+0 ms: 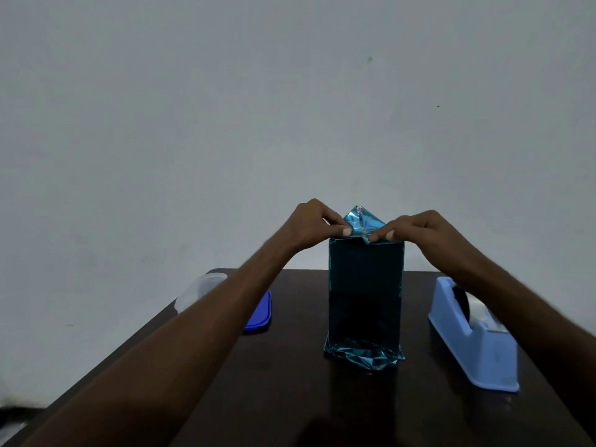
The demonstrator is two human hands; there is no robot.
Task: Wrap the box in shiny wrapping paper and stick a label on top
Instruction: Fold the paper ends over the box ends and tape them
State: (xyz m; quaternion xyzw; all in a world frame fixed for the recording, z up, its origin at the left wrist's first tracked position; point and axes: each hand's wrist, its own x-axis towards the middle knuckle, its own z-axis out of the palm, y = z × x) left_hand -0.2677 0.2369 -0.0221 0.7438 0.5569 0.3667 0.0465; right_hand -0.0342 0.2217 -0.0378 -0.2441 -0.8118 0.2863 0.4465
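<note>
At the middle of the dark wooden counter [290,382] stood the tall box in shiny teal wrapping paper [366,291], upright; both hands, left [317,225] and right [419,232], pinched its top flap (fingers curled), pale-blue plastic tape dispenser [474,343] at three o'clock.

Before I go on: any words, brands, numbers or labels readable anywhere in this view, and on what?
None can be read.
Wrapped box: plain shiny teal paper, no print and no label showing.
Tape dispenser: plain blue plastic, no brand visible.
Blue lid and clear container: no marking visible, partly hidden by the left arm.
Both hands, left hand and right hand, pinch the paper flap on top; it shows only glare.
</note>
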